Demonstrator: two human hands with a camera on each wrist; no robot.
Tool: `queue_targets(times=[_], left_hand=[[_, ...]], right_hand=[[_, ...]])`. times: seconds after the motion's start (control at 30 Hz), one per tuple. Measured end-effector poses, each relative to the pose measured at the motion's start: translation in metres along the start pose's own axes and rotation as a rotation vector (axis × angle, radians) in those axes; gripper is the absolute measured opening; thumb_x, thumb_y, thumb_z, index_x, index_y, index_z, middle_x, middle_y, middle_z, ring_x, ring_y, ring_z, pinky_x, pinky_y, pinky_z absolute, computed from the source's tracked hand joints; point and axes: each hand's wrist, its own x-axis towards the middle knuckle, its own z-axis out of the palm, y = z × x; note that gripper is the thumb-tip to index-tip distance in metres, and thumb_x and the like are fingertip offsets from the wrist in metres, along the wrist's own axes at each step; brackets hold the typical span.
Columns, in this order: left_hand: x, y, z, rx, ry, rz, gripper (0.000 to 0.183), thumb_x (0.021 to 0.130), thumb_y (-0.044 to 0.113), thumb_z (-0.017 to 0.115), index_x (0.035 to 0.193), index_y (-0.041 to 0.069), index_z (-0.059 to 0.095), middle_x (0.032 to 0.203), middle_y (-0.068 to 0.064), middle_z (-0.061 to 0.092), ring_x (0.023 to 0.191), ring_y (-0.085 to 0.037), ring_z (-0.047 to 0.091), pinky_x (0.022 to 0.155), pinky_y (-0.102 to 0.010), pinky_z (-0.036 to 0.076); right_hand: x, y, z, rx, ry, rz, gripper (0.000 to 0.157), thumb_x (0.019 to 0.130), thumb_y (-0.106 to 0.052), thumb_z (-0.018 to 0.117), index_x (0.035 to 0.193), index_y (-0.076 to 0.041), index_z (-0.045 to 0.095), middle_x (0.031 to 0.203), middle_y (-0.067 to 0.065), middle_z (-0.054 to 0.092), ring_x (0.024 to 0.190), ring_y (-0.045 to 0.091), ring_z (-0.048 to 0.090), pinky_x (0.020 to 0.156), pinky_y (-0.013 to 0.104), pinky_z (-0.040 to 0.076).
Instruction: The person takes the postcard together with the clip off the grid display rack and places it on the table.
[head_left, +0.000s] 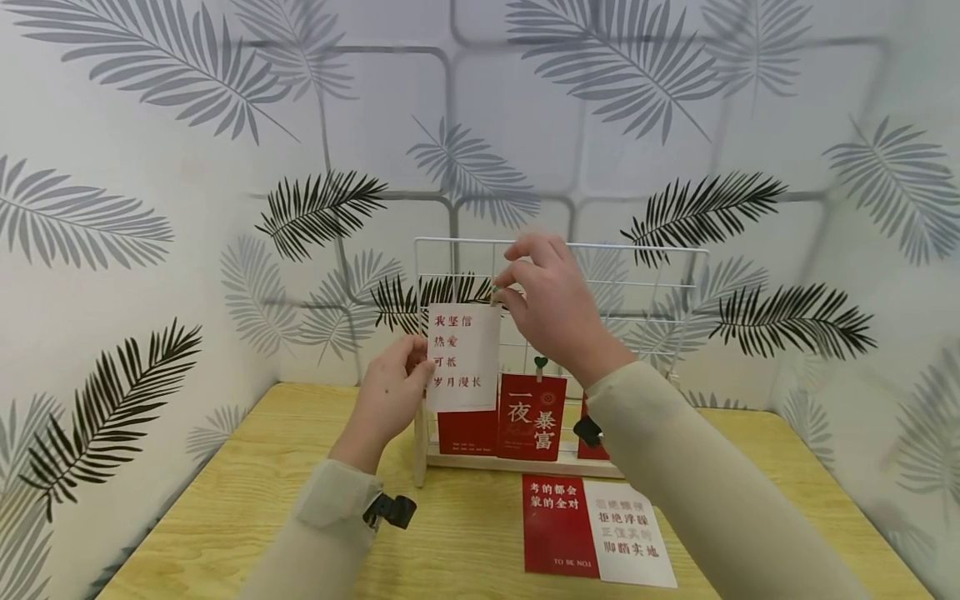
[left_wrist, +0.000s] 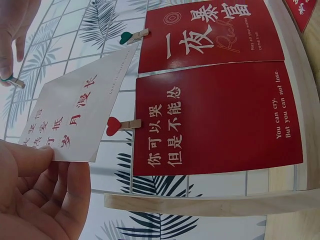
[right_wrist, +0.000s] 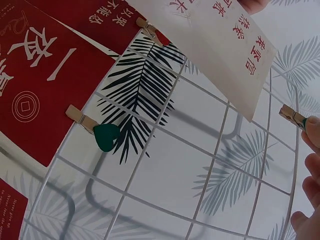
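My left hand (head_left: pixel 388 392) pinches a white card (head_left: pixel 463 358) with red Chinese writing by its side edge, thumb in front. The card is in front of the upper left of a white wire grid rack (head_left: pixel 600 246). My right hand (head_left: pixel 553 304) pinches a small wooden clothespin (right_wrist: pixel 291 116) with a green end, close to the card's upper corner and apart from it in the right wrist view. Below the white card a red card (left_wrist: pixel 215 120) hangs from a red-heart clothespin (left_wrist: pixel 123 126). Beside it another red card (head_left: pixel 531 421) hangs from a green-heart clothespin (right_wrist: pixel 102 135).
A further red card (head_left: pixel 591 446) is partly hidden behind my right sleeve. On the yellow wood-grain table (head_left: pixel 217 500), in front of the rack's wooden base (head_left: pixel 517 465), lie a red card (head_left: pixel 558 537) and a white card (head_left: pixel 633 554). Leaf-patterned wall covering stands behind.
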Motion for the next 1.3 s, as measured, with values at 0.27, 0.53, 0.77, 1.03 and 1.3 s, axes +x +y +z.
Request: queue_targets(times=[0.27, 0.53, 0.77, 1.03, 1.3], left_hand=[[-0.008, -0.006, 0.004, -0.007, -0.011, -0.017, 0.014, 0.104, 0.015, 0.057, 0.117, 0.01, 0.06, 0.097, -0.005, 0.062, 0.08, -0.021, 0.058, 0.071, -0.037, 0.051], [-0.014, -0.013, 0.009, -0.072, -0.024, -0.052, 0.018, 0.104, 0.01, 0.057, 0.121, 0.009, 0.061, 0.099, -0.006, 0.062, 0.084, -0.021, 0.061, 0.071, -0.034, 0.057], [-0.02, -0.016, 0.015, -0.098, -0.04, -0.055, 0.019, 0.104, 0.01, 0.057, 0.122, 0.008, 0.062, 0.099, -0.007, 0.063, 0.084, -0.021, 0.062, 0.072, -0.037, 0.058], [-0.03, -0.018, 0.021, -0.128, -0.062, -0.084, 0.018, 0.102, 0.007, 0.058, 0.12, 0.007, 0.063, 0.096, -0.007, 0.062, 0.08, -0.022, 0.062, 0.071, -0.038, 0.058], [-0.04, -0.025, 0.026, -0.116, -0.144, -0.113, 0.015, 0.102, 0.004, 0.058, 0.116, 0.006, 0.063, 0.095, -0.007, 0.062, 0.079, -0.02, 0.062, 0.069, -0.036, 0.057]], right_hand=[[-0.019, 0.005, -0.004, 0.019, -0.004, -0.007, 0.006, 0.09, -0.009, 0.077, 0.093, -0.005, 0.075, 0.121, 0.011, 0.059, 0.127, 0.031, 0.045, 0.112, 0.043, 0.034], [-0.039, 0.01, -0.007, 0.03, -0.009, 0.006, 0.006, 0.089, -0.009, 0.078, 0.094, -0.005, 0.076, 0.121, 0.011, 0.059, 0.128, 0.031, 0.046, 0.112, 0.043, 0.036], [-0.052, 0.013, -0.008, 0.037, -0.014, 0.028, 0.008, 0.089, -0.008, 0.079, 0.096, -0.005, 0.076, 0.122, 0.011, 0.06, 0.13, 0.032, 0.046, 0.113, 0.045, 0.034], [-0.07, 0.015, -0.008, 0.088, -0.016, 0.08, 0.008, 0.088, -0.007, 0.079, 0.095, -0.005, 0.075, 0.121, 0.011, 0.06, 0.127, 0.031, 0.046, 0.111, 0.047, 0.037], [-0.094, 0.02, -0.006, 0.109, -0.003, 0.105, 0.009, 0.087, -0.006, 0.08, 0.095, -0.006, 0.076, 0.119, 0.012, 0.061, 0.127, 0.033, 0.048, 0.111, 0.05, 0.035]])
